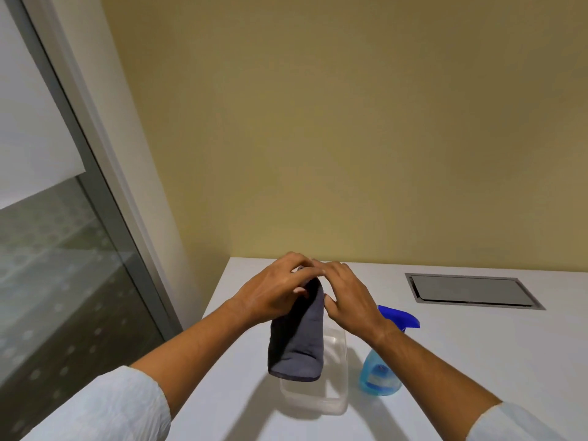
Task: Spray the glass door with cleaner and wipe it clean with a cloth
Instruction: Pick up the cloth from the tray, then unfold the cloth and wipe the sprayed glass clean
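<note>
Head view, white table (461, 361) against a yellow wall (350, 122). A dark grey cloth (299, 338) is held up near frame centre, hanging folded above a clear plastic container (334, 402) that sits on the table at about 6 o'clock of the cloth. The cloth's top edge is gripped by the left hand (273, 294), fingers curled closed around it. The right hand (346, 294) is placed at 3 o'clock of the cloth's top, fingers loosely bent and touching the left fingertips; whether cloth is pinched by it cannot be told. A spray bottle (380, 374) of blue liquid with a blue trigger head stands on the table at 4 o'clock of the cloth, partly hidden behind the right wrist. The glass door (63, 265) with its grey metal frame is seen at 9 o'clock, well apart from the hands. A grey recessed hatch (471, 289) is set in the tabletop at 2 o'clock.
</note>
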A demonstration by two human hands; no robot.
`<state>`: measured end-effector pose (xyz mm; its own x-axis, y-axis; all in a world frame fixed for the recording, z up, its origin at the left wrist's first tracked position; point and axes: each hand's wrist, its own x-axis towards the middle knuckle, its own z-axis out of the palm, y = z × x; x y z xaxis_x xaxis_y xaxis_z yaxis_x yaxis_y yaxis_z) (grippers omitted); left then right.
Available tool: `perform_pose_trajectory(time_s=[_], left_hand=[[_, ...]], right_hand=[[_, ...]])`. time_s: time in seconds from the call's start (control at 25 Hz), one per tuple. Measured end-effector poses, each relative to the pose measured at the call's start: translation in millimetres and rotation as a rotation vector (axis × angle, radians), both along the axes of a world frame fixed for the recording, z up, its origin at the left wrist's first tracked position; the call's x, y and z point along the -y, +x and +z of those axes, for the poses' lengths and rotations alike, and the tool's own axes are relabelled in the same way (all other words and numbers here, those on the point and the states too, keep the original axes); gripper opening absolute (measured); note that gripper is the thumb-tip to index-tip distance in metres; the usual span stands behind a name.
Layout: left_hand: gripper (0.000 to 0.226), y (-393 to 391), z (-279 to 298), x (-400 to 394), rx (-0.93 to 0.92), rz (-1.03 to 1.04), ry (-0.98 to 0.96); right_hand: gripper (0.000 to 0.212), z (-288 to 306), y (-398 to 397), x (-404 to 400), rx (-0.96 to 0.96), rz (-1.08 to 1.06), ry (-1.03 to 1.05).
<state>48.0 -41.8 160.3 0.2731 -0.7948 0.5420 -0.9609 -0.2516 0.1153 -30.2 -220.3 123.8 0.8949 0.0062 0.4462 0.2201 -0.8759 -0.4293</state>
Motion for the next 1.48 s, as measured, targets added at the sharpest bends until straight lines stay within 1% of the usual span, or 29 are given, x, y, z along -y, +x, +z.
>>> perform_pose_trajectory(time_s=[0.08, 0.24, 0.32, 0.44, 0.56, 0.72, 0.88, 1.04, 1.12, 1.24, 1.28, 1.32, 1.4, 1.48], left_hand=[[0.051, -0.3, 3.4, -4.7, -0.033, 0.069, -0.054], [0.071, 1.3, 6.5, -13.4, -0.050, 0.129, -0.006], [0.073, -2.3, 5.1, -14.5, -0.036, 0.129, 0.011], [0.072, -7.7, 5.4, -13.9, 0.013, 0.117, 0.052], [0.069, -11.0, 8.4, -12.6, 0.100, 0.129, 0.112], [0.072, -14.4, 14.1, -11.1, 0.015, 0.149, 0.208], [0.065, -20.2, 21.0, -8.0, -0.090, 0.198, 0.266], [0.054, -24.3, 28.9, -13.7, -0.139, 0.302, 0.280], [0.051, -21.6, 35.7, -17.2, -0.180, 0.371, 0.269], [0.052, -15.7, 44.4, -33.6, -0.247, 0.411, 0.250], [0.051, -31.9, 49.9, -47.1, -0.263, 0.482, 0.202], [0.049, -60.0, 57.4, -67.5, -0.288, 0.578, 0.182], [0.043, -57.3, 62.4, -77.3, -0.295, 0.588, 0.187], [0.037, -55.0, 71.9, -78.9, -0.322, 0.610, 0.228]], right_hand=[[0.059, -1.2, -4.1, 1.1, 0.046, 0.017, -0.006], [0.056, 2.0, -10.6, 2.9, 0.068, 0.108, -0.096], [0.045, 6.5, -12.9, 5.0, 0.070, 0.158, -0.129], [0.031, 12.6, -17.0, 9.1, 0.086, 0.203, -0.236], [0.027, 17.4, -22.9, 14.0, 0.118, 0.232, -0.331], [0.024, 20.4, -29.9, 18.1, 0.116, 0.276, -0.377], [0.018, 25.6, -33.0, 22.9, 0.072, 0.293, -0.368], [0.016, 37.8, -34.0, 30.0, 0.032, 0.254, -0.361], [0.014, 43.2, -32.5, 35.8, -0.027, 0.205, -0.310], [0.007, 55.0, -24.1, 39.1, -0.095, 0.137, -0.128], [0.005, 63.4, -28.1, 35.7, -0.122, 0.188, -0.083], [0.004, 73.1, -33.7, 21.1, -0.169, 0.270, -0.089], [0.006, 85.2, -25.7, 16.3, -0.260, 0.286, -0.060], [0.006, 95.8, -17.1, 14.2, -0.302, 0.279, -0.080]])
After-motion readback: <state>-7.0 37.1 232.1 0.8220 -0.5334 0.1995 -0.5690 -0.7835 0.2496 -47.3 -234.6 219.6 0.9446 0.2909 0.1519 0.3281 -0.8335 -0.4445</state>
